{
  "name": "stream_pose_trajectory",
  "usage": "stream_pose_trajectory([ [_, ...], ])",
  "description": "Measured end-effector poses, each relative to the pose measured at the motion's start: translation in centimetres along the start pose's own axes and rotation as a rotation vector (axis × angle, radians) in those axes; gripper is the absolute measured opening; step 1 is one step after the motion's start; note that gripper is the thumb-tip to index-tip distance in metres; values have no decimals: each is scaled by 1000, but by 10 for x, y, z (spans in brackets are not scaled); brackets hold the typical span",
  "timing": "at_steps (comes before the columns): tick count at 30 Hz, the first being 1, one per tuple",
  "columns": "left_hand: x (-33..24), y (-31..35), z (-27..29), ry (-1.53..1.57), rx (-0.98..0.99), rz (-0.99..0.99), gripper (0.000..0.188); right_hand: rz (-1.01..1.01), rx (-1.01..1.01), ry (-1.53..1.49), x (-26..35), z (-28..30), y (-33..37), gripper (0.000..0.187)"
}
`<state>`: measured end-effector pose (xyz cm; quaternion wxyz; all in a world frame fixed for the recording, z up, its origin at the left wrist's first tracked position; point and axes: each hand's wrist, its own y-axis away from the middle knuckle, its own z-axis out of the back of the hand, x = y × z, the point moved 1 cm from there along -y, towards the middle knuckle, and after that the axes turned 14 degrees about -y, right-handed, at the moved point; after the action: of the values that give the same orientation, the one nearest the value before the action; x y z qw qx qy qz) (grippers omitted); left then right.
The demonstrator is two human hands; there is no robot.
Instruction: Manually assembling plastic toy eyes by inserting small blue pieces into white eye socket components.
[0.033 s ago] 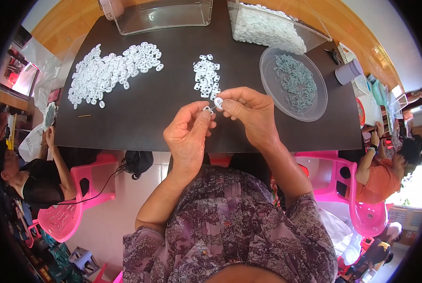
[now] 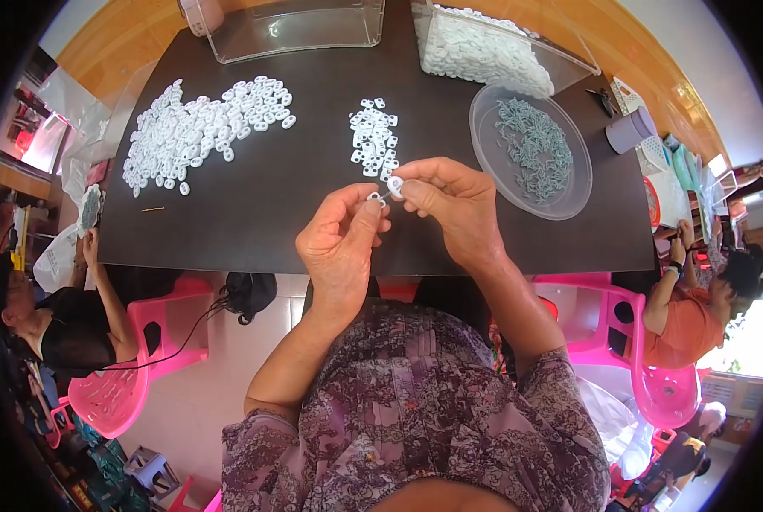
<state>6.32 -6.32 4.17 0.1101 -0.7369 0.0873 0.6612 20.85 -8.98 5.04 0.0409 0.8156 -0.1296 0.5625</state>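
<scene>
Over the table's near edge, my left hand (image 2: 340,243) pinches a small white plastic piece (image 2: 375,198) between thumb and fingers. Close beside it, my right hand (image 2: 457,205) grips a white oval piece (image 2: 395,184) with a hole in it. A thin grey pin-like part shows between the two pieces; which of them it sits in I cannot tell. Just beyond my fingertips lies a small pile of squarish white pieces (image 2: 373,136). Farther left spreads a larger pile of white oval pieces (image 2: 202,128).
Right of my hands, a round clear tub (image 2: 484,145) holds many grey-green screw-like parts (image 2: 535,154). A clear bin (image 2: 561,55) of white pieces and another clear bin (image 2: 296,55) stand at the back. A grey-lidded cup (image 2: 629,132) is far right. People sit on pink chairs at both sides.
</scene>
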Motion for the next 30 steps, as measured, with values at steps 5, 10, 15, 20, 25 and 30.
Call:
stream_pose_trajectory([
  [5,1,-1,1,-50,-28,-8,15,4,-15,40,0,-4,0,14],
  [10,2,-1,2,-31,-33,7,15,36,-7,48,-5,-7,0,15],
  [15,4,-1,3,-87,-44,-15,14,75,-12,140,-6,-12,1,14],
  [20,2,-1,2,-93,-44,-34,14,133,-20,193,-11,-16,4,12],
  [25,5,-4,1,-35,-29,-44,17,203,6,262,-10,-16,5,13],
  [30,5,-6,1,5,22,4,20,276,27,309,-13,-14,6,16],
])
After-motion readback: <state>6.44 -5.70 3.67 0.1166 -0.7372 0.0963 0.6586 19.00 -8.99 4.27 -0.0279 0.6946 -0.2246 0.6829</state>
